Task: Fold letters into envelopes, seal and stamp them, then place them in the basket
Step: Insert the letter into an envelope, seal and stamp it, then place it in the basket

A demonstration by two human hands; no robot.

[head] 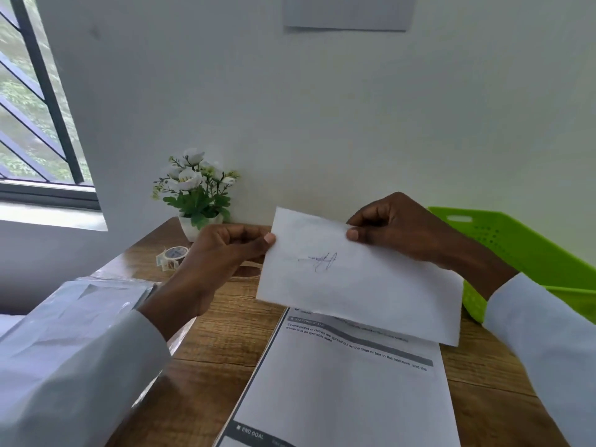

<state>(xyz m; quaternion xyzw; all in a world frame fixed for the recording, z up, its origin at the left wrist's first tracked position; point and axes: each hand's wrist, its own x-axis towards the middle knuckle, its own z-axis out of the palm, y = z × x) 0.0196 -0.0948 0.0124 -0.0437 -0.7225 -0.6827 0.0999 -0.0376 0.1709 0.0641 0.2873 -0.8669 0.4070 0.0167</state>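
Wooden table (pixel 225 343) against a white wall, window at left. Both hands hold a white envelope (pixel 358 285) up above the table, scribble facing the camera. Left hand (pixel 222 253) grip pinches its left edge; right hand (pixel 396 227) grip pinches the top edge. Printed letter (pixel 348 391) lies flat underneath. Green basket (pixel 522 243) at right, tape roll (pixel 172 254) and potted flowers (pixel 196 188) at left.
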